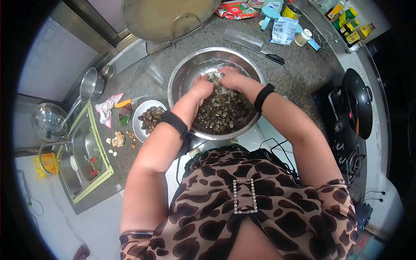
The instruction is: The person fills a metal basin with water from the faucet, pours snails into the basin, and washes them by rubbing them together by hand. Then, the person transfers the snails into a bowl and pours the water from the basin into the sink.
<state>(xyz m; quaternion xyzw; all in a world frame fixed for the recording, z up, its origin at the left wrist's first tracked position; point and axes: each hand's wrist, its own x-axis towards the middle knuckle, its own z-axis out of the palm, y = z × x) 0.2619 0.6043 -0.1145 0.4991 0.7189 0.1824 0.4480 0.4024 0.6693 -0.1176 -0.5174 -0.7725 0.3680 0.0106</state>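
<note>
A wide metal basin (255, 71) holds water and a heap of small dark snails (223, 110). Both of my hands are inside it, close together near its middle. My left hand (203, 90) is curled in at the left side of the heap, its fingertips partly hidden by the water and shells. Facing it, my right hand (230, 79) has bent fingers around some paler, wet snails between the two hands. Left of the basin, a white plate (137, 130) carries more snails (151, 118), beside my left forearm.
A cleaver (247, 41) lies behind the basin. Ginger (118, 138), garlic and an orange-handled knife (123, 103) are at the left, near a sink (80, 173) with red chillies. On the right are a stove (336, 130) and black wok (357, 102).
</note>
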